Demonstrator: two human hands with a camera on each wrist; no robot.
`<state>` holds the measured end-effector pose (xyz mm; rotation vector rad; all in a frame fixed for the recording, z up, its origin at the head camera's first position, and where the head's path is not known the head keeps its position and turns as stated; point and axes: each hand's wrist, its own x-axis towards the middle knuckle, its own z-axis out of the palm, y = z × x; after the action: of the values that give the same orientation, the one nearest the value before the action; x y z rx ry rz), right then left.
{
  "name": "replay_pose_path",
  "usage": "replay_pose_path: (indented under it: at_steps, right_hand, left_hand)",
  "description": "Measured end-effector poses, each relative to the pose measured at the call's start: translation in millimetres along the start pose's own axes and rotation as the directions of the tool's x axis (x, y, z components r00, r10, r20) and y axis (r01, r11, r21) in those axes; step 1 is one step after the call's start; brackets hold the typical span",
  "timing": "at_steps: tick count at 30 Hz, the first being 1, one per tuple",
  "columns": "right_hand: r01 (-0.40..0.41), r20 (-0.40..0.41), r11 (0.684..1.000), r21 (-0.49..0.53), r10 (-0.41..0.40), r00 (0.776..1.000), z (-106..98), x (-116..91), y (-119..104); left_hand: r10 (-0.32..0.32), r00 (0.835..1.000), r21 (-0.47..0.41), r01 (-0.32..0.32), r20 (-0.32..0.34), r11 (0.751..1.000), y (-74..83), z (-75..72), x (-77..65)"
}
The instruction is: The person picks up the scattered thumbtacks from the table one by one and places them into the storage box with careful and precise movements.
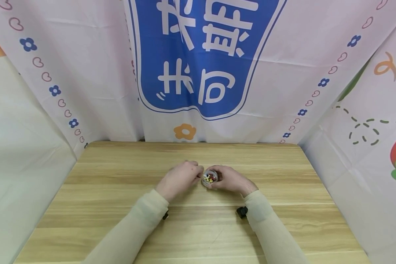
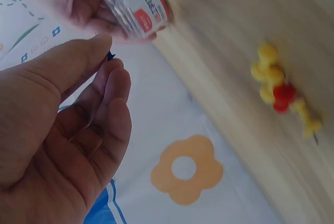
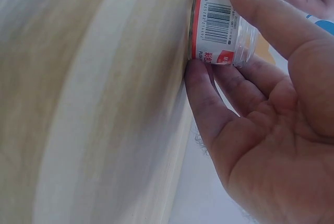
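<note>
Between thumb and fingertips my left hand (image 1: 181, 179) pinches a blue push pin (image 2: 110, 56), mostly covered by the fingers. Just to the right, my right hand (image 1: 231, 179) grips a small clear jar (image 1: 205, 182), thumb on one side and fingers on the other. The jar is uncapped, and multicoloured push pins (image 1: 210, 178) show inside it. A red and white label with a barcode (image 3: 216, 23) wraps its side in the right wrist view. The left hand's fingertips are close beside the jar's rim.
A little cluster of yellow push pins (image 2: 269, 72) with a red push pin (image 2: 284, 96) lies on the wooden table (image 1: 112, 205), seen in the left wrist view. White printed curtains (image 1: 95, 73) hang behind the table and along its sides.
</note>
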<state>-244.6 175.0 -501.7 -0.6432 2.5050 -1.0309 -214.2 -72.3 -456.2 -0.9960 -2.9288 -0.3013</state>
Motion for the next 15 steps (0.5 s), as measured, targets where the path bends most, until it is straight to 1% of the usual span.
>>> replay_pose_path:
  at_steps: [3,9,15]
  right_hand:
    - [0.007,0.001,1.0,-0.004,-0.007,1.0,-0.1,0.4,0.2]
    - [0.006,0.001,1.0,-0.009,-0.006,1.0,-0.2,0.7,0.0]
    - [-0.012,-0.004,1.0,-0.012,0.012,1.0,-0.1,-0.2,-0.7]
  left_hand:
    - [-0.009,1.0,-0.016,0.008,-0.019,1.0,4.2,3.1,2.3]
    - [-0.02,1.0,-0.048,0.019,-0.021,0.999,11.4,8.4,8.4]
    - [-0.015,0.999,-0.029,0.014,-0.029,0.999,16.7,13.4,11.9]
